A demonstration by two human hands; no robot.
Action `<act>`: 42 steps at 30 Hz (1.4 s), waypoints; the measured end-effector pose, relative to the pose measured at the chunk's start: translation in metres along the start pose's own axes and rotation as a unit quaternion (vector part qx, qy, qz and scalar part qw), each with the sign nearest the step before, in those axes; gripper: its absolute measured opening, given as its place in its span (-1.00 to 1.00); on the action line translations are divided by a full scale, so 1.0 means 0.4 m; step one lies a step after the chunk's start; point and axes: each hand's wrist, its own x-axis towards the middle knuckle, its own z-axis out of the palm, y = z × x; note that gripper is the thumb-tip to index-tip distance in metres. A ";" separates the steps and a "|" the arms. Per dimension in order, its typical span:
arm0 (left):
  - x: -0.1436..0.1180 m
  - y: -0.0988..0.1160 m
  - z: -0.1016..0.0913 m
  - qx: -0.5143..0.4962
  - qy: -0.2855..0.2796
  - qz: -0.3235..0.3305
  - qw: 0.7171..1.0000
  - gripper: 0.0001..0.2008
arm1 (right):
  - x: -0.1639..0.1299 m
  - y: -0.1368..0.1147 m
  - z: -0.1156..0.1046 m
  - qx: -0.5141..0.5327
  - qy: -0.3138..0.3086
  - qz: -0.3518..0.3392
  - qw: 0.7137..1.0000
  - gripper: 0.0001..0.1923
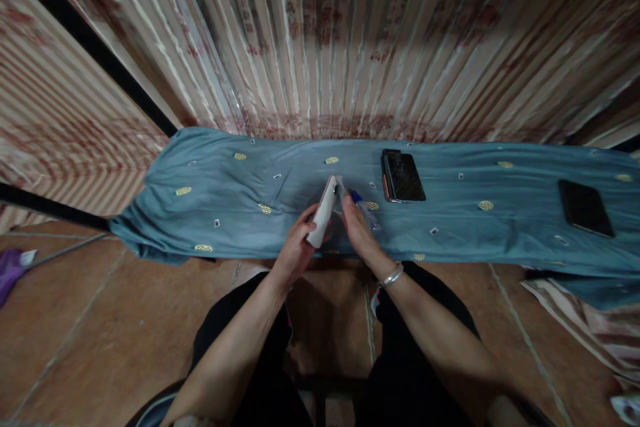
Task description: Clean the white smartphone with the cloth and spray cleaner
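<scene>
Left hand point(295, 243): closed around lower end of white phone point(323, 219).
White phone: tilted between both hands, over blue cloth point(230, 193).
Right hand point(357, 223): fingers nearly closed, thumb pinching clear plastic point(341, 189) at phone's upper end.
Blue-tipped plastic item point(369, 215): just beside right hand, on cloth.
Dark devices point(406, 177): stacked on cloth.
Black phone point(585, 207): flat, well apart.

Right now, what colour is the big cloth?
The cloth is blue-green with little yellow and white prints; see the head view.

From here I read no text, brands or numbers. Column-like marks on curtain point(320, 47), tiny patches on cloth point(225, 177): too blurred.
</scene>
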 end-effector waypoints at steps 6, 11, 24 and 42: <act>0.008 -0.007 -0.002 -0.013 0.008 0.015 1.000 -0.46 | -0.035 -0.031 0.022 -0.030 -0.028 0.019 0.999 -0.02; 0.017 -0.002 -0.013 -0.039 0.020 0.027 0.999 -0.57 | -0.083 -0.024 0.054 -0.110 -0.067 -0.010 0.992 -0.14; 0.010 0.003 -0.007 -0.067 0.011 0.002 0.998 -0.66 | -0.058 -0.015 0.042 -0.224 -0.031 -0.104 0.969 -0.24; 0.015 -0.011 -0.012 -0.079 0.016 0.002 0.997 -0.69 | -0.056 -0.040 0.030 -0.281 -0.091 -0.184 0.937 -0.21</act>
